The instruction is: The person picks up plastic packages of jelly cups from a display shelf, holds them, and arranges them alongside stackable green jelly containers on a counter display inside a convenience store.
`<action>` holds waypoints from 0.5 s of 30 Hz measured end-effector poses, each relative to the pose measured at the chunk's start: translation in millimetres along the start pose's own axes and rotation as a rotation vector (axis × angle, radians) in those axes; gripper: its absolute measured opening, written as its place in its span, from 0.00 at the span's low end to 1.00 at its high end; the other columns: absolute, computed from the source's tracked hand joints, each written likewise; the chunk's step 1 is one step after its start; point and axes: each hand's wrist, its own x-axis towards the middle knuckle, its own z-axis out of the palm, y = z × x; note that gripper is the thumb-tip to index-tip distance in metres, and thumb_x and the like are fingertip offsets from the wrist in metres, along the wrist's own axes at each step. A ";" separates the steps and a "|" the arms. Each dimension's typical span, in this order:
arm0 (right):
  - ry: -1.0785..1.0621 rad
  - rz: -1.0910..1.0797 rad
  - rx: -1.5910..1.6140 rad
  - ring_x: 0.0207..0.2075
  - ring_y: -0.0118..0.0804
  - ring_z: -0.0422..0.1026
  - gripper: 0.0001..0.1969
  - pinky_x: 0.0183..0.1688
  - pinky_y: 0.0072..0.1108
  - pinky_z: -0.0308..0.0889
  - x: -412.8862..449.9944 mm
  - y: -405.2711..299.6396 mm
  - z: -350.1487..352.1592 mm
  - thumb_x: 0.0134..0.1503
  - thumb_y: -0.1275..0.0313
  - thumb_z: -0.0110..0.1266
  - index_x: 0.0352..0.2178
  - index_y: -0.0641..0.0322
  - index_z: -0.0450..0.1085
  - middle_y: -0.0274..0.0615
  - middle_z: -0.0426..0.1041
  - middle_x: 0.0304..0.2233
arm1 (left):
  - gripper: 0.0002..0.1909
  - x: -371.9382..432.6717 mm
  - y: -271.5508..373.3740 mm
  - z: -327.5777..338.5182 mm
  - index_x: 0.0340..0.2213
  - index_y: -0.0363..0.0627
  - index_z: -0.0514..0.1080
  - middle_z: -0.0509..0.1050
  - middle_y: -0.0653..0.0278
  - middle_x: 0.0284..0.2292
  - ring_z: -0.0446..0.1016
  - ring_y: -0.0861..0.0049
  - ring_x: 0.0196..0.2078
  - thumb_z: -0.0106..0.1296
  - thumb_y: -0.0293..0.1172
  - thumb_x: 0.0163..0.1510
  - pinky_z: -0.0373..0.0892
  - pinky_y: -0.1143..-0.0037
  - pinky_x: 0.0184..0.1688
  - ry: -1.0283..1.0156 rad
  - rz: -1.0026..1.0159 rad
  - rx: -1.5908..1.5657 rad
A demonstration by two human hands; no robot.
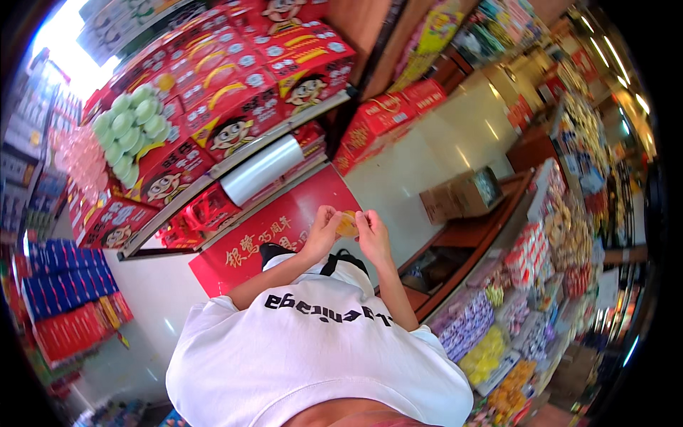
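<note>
In front of my body, a small round item point(347, 224), yellow-orange and shiny, is held between my two hands. My left hand point(323, 228) pinches its left edge with thumb and fingers. At its right edge, the fingertips of my right hand point(372, 234) close on it too. Whether it is a wrapped snack or a small container, I cannot tell. On the shelf to the upper left, pale green cup-shaped packs point(133, 125) lie on red snack cartons point(229, 128), beside pink translucent packs point(85, 157). A similar yellow round item point(165, 82) lies near the green packs.
A metal shelf edge point(277, 133) runs diagonally at the upper left. Red gift boxes point(381, 117) and an open cardboard box point(453, 197) stand on the floor. At the right, a wooden-edged counter point(453, 267) holds bagged sweets point(469, 325). A red mat point(315, 197) lies before me.
</note>
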 end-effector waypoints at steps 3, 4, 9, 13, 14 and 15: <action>-0.086 -0.099 0.112 0.27 0.28 0.71 0.14 0.29 0.19 0.67 19.0 -23.8 36.2 0.63 0.63 0.48 0.31 0.67 0.65 0.41 0.72 0.23 | 0.13 12.3 17.0 -27.8 0.37 0.40 0.62 0.65 0.68 0.30 0.64 0.84 0.33 0.49 0.37 0.61 0.64 0.80 0.35 0.186 0.145 -0.068; -0.114 -0.077 0.207 0.27 0.27 0.71 0.12 0.29 0.19 0.68 25.0 -30.9 48.0 0.62 0.65 0.50 0.31 0.66 0.66 0.39 0.72 0.25 | 0.13 19.9 17.1 -40.6 0.37 0.40 0.62 0.65 0.67 0.31 0.64 0.83 0.34 0.50 0.37 0.60 0.64 0.80 0.36 0.216 0.192 -0.064; -0.305 0.044 0.544 0.29 0.26 0.72 0.08 0.31 0.18 0.70 55.7 -45.2 96.3 0.59 0.69 0.54 0.33 0.63 0.66 0.35 0.72 0.30 | 0.11 28.9 14.7 -88.5 0.37 0.40 0.62 0.63 0.64 0.35 0.65 0.79 0.35 0.51 0.31 0.58 0.64 0.80 0.38 0.490 0.336 0.106; -0.596 0.304 0.773 0.38 0.28 0.73 0.13 0.37 0.20 0.72 84.7 -79.2 125.0 0.58 0.71 0.54 0.43 0.65 0.65 0.40 0.72 0.38 | 0.11 21.7 63.8 -105.0 0.40 0.39 0.61 0.64 0.62 0.37 0.67 0.79 0.37 0.50 0.26 0.57 0.67 0.80 0.39 0.568 0.339 -0.183; -0.694 0.345 0.792 0.41 0.29 0.73 0.16 0.39 0.20 0.72 93.2 -88.8 132.0 0.58 0.71 0.54 0.46 0.67 0.64 0.41 0.71 0.41 | 0.12 29.1 64.8 -114.5 0.41 0.39 0.60 0.64 0.62 0.38 0.68 0.79 0.38 0.50 0.24 0.57 0.68 0.80 0.39 0.584 0.413 -0.168; -0.720 0.344 0.785 0.41 0.29 0.73 0.16 0.39 0.20 0.72 102.6 -98.2 140.2 0.58 0.71 0.54 0.46 0.67 0.64 0.41 0.71 0.41 | 0.13 35.6 71.7 -122.8 0.42 0.38 0.60 0.65 0.61 0.39 0.69 0.79 0.38 0.50 0.22 0.57 0.69 0.80 0.40 0.599 0.488 -0.147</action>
